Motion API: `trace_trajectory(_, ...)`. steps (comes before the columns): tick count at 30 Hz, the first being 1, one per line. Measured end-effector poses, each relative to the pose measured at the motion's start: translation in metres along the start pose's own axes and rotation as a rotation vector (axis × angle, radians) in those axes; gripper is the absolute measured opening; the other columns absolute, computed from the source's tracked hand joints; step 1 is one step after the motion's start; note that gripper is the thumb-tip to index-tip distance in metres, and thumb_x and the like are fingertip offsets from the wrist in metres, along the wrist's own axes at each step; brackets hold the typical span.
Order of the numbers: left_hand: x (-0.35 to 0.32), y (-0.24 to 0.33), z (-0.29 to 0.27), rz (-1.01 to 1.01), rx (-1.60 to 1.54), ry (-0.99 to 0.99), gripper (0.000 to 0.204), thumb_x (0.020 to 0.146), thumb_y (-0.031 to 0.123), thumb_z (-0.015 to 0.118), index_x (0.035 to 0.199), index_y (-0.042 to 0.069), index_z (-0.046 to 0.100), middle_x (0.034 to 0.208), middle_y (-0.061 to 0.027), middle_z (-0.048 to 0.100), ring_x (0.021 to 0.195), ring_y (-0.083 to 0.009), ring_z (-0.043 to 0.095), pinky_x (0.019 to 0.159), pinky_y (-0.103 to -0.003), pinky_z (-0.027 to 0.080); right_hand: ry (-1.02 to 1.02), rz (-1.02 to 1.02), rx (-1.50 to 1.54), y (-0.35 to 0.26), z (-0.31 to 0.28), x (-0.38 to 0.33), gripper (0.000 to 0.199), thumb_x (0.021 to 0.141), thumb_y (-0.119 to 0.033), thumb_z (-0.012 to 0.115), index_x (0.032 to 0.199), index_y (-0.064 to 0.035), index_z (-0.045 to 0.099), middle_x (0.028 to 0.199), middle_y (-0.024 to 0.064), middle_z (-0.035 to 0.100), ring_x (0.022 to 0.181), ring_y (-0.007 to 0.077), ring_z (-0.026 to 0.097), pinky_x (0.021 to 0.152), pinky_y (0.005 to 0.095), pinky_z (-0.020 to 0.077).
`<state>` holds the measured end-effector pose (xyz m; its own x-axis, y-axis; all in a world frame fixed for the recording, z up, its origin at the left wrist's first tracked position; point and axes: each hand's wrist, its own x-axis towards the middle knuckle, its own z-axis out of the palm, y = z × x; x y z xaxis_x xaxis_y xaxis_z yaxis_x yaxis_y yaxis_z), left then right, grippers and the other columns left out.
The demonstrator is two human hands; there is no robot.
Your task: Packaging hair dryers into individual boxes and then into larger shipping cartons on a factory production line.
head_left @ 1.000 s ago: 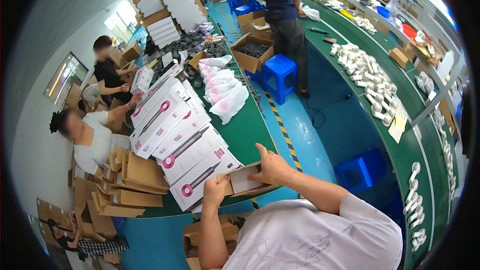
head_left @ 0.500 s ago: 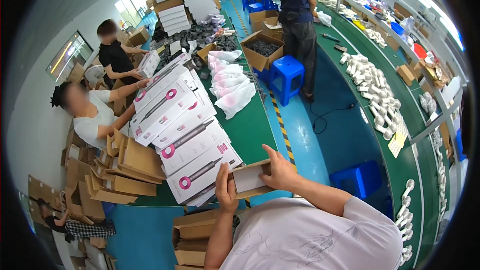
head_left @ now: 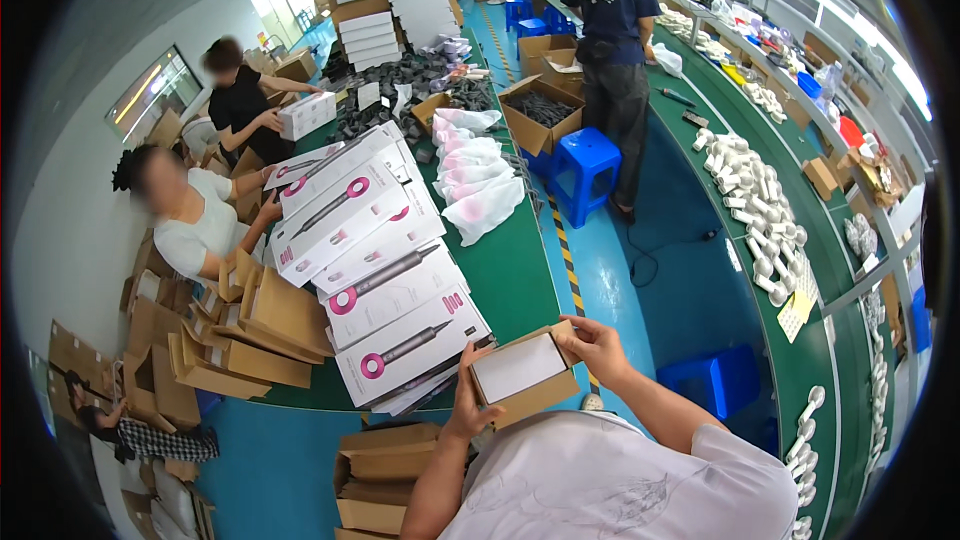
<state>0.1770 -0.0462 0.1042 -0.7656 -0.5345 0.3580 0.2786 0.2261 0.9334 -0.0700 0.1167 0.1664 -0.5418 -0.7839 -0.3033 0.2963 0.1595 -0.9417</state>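
Observation:
I hold a small brown cardboard box (head_left: 543,401) between both hands in front of my shirt. A flat white piece (head_left: 520,368) fills its open top. My left hand (head_left: 468,397) is closed round the box's left end, thumb along the side. At the upper right corner, my right hand (head_left: 594,344) pinches the brown edge with thumb and fingers. Just beyond my left hand lies a stack of white printed boxes (head_left: 405,292), each picturing a grey and pink hair styling tool.
Folded brown cartons (head_left: 262,325) lean at the table's left, beside a co-worker in white (head_left: 195,220). White plastic bags (head_left: 482,202) lie on the green table (head_left: 520,295). An open carton (head_left: 385,475) stands below me; blue stools (head_left: 583,172) and a conveyor with white parts (head_left: 750,205) are to the right.
My right hand has moved from the white piece to the box's upper right corner. The box has tilted, showing more of its near side. A co-worker's hands have shifted at the stack.

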Motion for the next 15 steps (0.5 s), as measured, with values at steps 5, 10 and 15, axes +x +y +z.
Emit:
trace_trajectory(5, -0.004, 0.006, -0.002, 0.0, 0.063, -0.07, 0.123, 0.079, 0.042, 0.1, 0.17, 0.003, 0.026, 0.159, -0.0203, 0.051, 0.146, -0.0335, 0.053, 0.123, -0.049, 0.041, 0.185, -0.213, 0.162, 0.057, 0.024, -0.002, 0.033, 0.112, -0.015, 0.071, 0.139, 0.0035, 0.074, 0.131, 0.0118, 0.076, 0.119, 0.0162, 0.068, 0.105, 0.0313, 0.0542)
trace_trajectory(10, -0.001, 0.023, 0.002, -0.024, 0.302, -0.013, 0.111, 0.073, 0.023, 0.103, 0.161, 0.007, 0.037, 0.149, -0.0174, 0.059, 0.139, -0.0317, 0.061, 0.117, -0.046, 0.048, 0.175, -0.373, 0.06, 0.076, 0.032, 0.003, 0.028, 0.115, -0.015, 0.065, 0.124, 0.0052, 0.081, 0.132, 0.0121, 0.075, 0.123, 0.0181, 0.065, 0.108, 0.0312, 0.0491)
trace_trajectory(15, -0.008, -0.008, 0.005, 0.048, 0.269, 0.039, 0.105, 0.073, 0.022, 0.103, 0.157, 0.007, 0.043, 0.145, -0.0169, 0.064, 0.134, -0.0319, 0.065, 0.115, -0.045, 0.05, 0.084, -0.563, -0.343, 0.037, 0.012, -0.002, 0.024, 0.113, -0.011, 0.065, 0.115, 0.0081, 0.079, 0.121, 0.0155, 0.077, 0.109, 0.0233, 0.072, 0.098, 0.0326, 0.0538)
